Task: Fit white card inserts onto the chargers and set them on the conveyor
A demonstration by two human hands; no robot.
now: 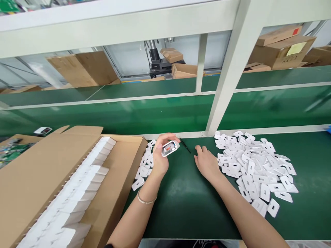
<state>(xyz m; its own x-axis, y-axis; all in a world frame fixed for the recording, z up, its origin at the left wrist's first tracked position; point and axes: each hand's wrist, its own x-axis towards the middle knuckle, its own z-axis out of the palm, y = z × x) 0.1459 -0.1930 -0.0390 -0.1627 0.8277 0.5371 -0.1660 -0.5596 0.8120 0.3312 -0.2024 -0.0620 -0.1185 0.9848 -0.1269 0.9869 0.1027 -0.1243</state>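
Observation:
My left hand (160, 156) is closed around a small white plastic housing (170, 148), its open face turned up with reddish and metallic parts showing inside. A thin black screwdriver-like tool (185, 145) lies on the green mat between my hands. My right hand (206, 162) rests low over the mat near that tool, fingers slightly bent and apart, with nothing visible in it. Right beside it spreads a large heap of white plastic covers (254, 165), each with a small rectangular slot. More white covers (144, 165) lie partly behind my left forearm.
An open cardboard box (126, 165) with a row of white card dividers (74, 196) stands at the left. Green circuit boards (15, 153) and a white device (42, 131) sit beyond it. A pale metal post (227, 69) rises at the mat's back edge.

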